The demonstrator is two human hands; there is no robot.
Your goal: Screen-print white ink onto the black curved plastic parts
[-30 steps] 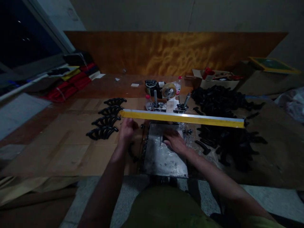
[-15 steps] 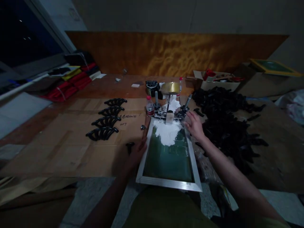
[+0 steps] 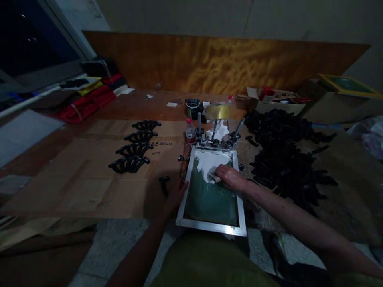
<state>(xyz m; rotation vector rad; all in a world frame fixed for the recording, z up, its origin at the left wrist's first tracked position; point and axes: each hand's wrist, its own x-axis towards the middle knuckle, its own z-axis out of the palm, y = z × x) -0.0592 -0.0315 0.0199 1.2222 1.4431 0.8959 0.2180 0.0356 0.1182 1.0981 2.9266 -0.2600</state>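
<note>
A screen printing frame (image 3: 212, 227) with an aluminium border and green mesh lies in front of me. White ink (image 3: 206, 161) covers the far part of its mesh. My right hand (image 3: 229, 177) is closed around a small pale squeegee (image 3: 216, 178), its edge on the mesh at the ink's near border. At the frame's left rail, my left hand (image 3: 178, 192) grips the edge, its thumb on the rail; the other fingers are dim and partly hidden. Hinge clamps (image 3: 216, 142) hold the frame's far end. A single black curved handle-like piece (image 3: 164, 185) lies left of my left hand.
Black curved pieces (image 3: 130, 164) stand in several rows on cardboard (image 3: 80, 187) at left. A big heap of black pieces (image 3: 287, 167) lies at right. Behind the frame are a red-capped bottle (image 3: 190, 132), a tape roll (image 3: 219, 112) and an ink tub (image 3: 192, 108).
My right hand has moved from the frame's far right corner onto the mesh with the squeegee, which stood at the far end. The frame's near end sits slightly lower. My left hand stays beside its left rail.
</note>
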